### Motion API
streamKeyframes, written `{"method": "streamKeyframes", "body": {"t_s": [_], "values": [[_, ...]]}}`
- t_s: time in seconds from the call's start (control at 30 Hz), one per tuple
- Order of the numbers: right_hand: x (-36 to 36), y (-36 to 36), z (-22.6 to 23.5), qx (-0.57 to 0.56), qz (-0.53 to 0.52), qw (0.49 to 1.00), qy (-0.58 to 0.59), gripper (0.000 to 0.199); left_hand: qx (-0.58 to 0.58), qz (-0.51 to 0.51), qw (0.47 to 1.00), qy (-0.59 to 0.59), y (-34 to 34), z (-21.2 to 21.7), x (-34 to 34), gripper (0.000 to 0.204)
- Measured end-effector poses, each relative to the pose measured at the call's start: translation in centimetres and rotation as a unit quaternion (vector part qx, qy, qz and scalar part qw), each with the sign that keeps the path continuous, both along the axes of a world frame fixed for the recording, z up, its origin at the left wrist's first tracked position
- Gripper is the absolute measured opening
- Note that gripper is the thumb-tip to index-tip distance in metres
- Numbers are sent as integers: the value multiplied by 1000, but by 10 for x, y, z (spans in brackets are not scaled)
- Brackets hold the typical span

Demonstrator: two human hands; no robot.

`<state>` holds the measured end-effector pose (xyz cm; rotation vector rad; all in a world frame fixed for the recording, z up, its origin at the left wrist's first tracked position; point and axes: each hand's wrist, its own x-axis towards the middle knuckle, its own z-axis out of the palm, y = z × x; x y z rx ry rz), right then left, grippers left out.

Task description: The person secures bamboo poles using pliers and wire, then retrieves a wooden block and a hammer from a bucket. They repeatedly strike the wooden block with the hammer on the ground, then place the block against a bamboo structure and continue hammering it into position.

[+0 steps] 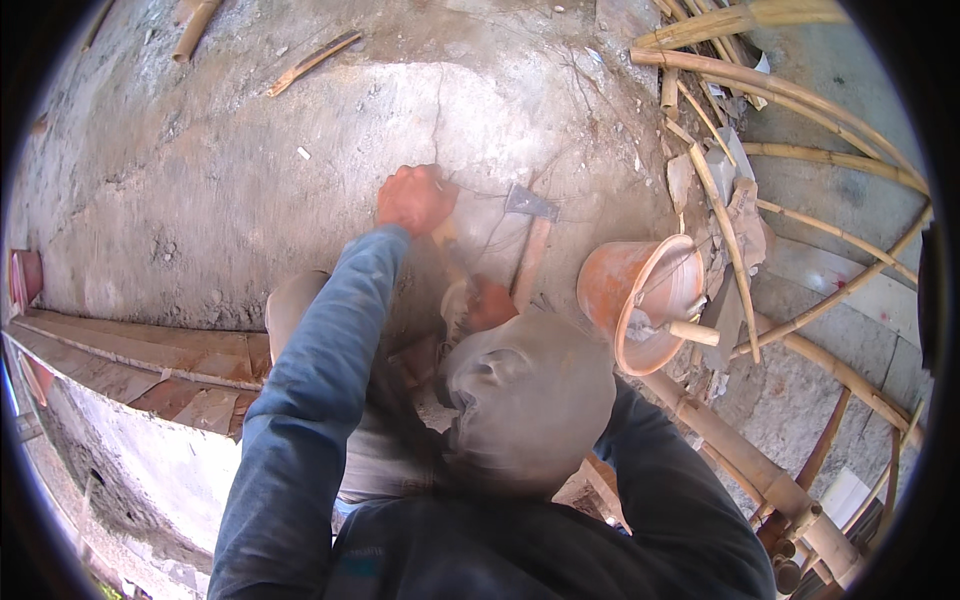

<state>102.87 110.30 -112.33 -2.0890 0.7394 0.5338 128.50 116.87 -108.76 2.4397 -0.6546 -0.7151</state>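
— Nearest the lens: blue sleeve [300, 400], rising from the lower edge toward the concrete floor [200, 180]. And the largest thing after that?

— Grey knee [530, 395], bent up at centre. Beyond it, one orange bucket [640, 300], tipped on its side by the floor's right edge, with a pale handle [693, 333] poking out of its mouth.

— Bamboo?

— Many poles [800, 95] stacked along the right edge; too tangled to count. One stack of flat boards [150, 355] along the left edge.

— Hands?

— Two. Left hand [415, 198] clenched into a fist at mid-floor, over the top of a blurred wooden stick [447, 240]. Right hand [488, 302] lower, closed, contents hidden by blur; cannot tell what.

— Any tools?

— One hatchet [530, 215], lying flat just right of the left fist, apart from the fingers, wooden haft running down beside the right hand.
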Motion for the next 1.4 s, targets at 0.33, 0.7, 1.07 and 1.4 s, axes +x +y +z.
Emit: {"method": "streamKeyframes", "body": {"t_s": [0.33, 0.7, 1.07, 1.4], "values": [[-1, -46, -12, -9, 63, 995, -73, 43, 65, 35, 997, 34, -19, -21, 5, 45], [36, -23, 75, 42, 27, 990, 129, 45, 74, 15, 997, 29, -10, 28, -9, 46], [-19, -16, 17, 81, -17, 984, -155, 23, 83, 88, 990, 75, 12, -71, 38, 55], [-71, -94, 192, 318, -444, 778, -312, 30, 21, 51, 998, 44, 8, -88, 51, 43]]}}
